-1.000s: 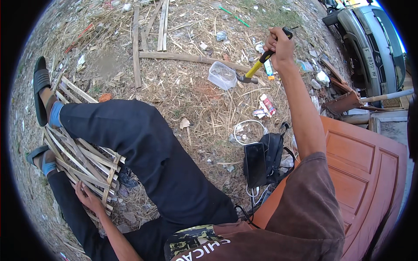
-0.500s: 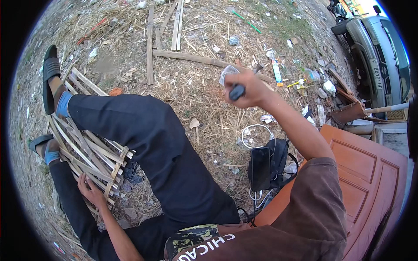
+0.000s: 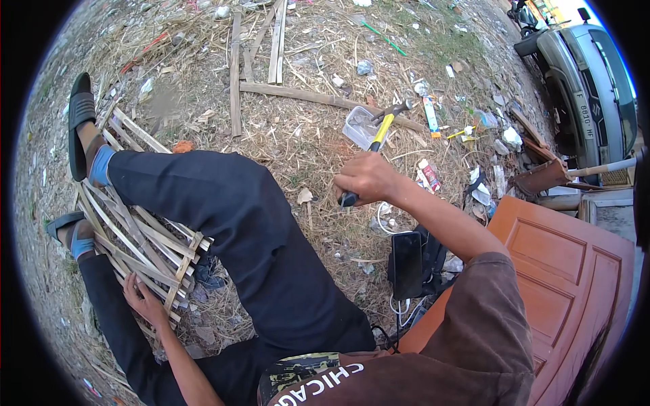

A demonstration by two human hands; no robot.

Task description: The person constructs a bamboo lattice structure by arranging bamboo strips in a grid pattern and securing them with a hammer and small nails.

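My right hand [image 3: 369, 177] is closed around the grip of a hammer [image 3: 384, 127] with a yellow and black handle. The hammer is raised over the ground, its metal head pointing away from me and overlapping a clear plastic tub [image 3: 357, 128] in view. At the lower left, my left hand [image 3: 145, 304] lies with fingers stretched out on a panel of thin wooden slats [image 3: 152, 238]. A short crosspiece [image 3: 181, 276] runs over the slat ends near that hand. Both my feet, in sandals, are at the panel's far left side, and my leg covers part of it.
Long wooden strips [image 3: 298, 93] lie on the straw-strewn ground ahead. To my right are a phone [image 3: 407, 265] with a white cable, a black bag [image 3: 433, 260] and a brown panelled door [image 3: 548, 250]. Litter is scattered about. A parked car [image 3: 589, 88] stands at the far right.
My right hand has come nearer to me, and the hammer has swung so that its yellow handle and head now show plainly. The left hand stays on the slats.
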